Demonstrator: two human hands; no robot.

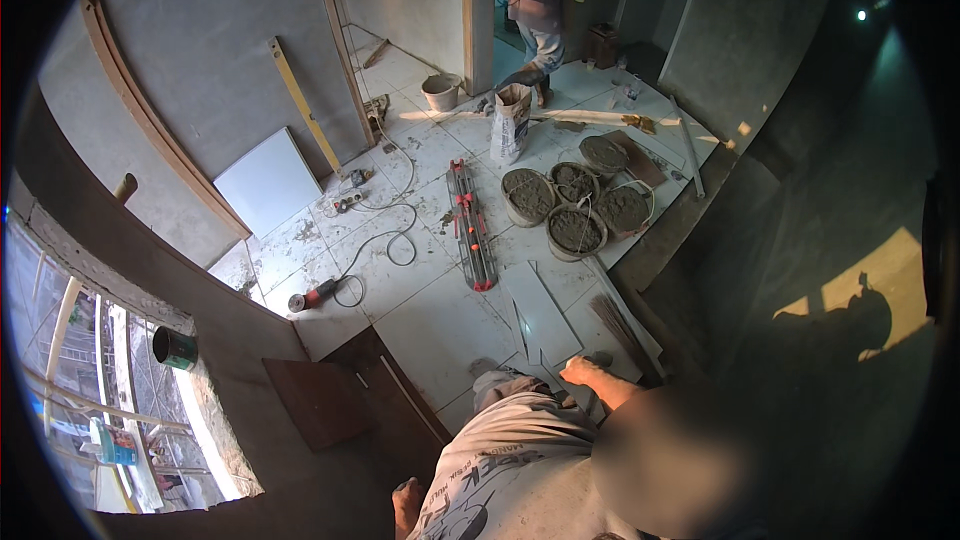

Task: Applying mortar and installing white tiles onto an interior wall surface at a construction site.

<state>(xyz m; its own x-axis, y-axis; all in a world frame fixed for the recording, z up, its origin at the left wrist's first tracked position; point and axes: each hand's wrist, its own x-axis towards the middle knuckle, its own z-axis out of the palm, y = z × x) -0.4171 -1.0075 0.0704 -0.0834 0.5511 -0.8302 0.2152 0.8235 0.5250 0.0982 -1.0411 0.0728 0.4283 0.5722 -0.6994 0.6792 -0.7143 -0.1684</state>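
I look down at my shirt (pixel 500 465) and legs on white floor tiles. My right hand (pixel 582 372) is out at my right side, fingers curled; I cannot make out anything in it. Below it lie cut white tile pieces (pixel 540 305) and a bundle of thin strips (pixel 620 330). My left hand (pixel 406 500) hangs low by my left side, fingers curled, its grip partly hidden. Farther ahead lie a red and grey tile cutter (pixel 470 230), several buckets of wet mortar (pixel 575 230) and an angle grinder (pixel 312 297) with its cord.
A co-worker (pixel 530 0) stands in the back doorway near a white sack (pixel 510 120) and a bucket (pixel 440 90). A level (pixel 305 105) and large tile (pixel 265 180) lean on the wall. Brown boards (pixel 315 400) lie left of me, near a window opening. The floor drops at a right-hand edge (pixel 680 220).
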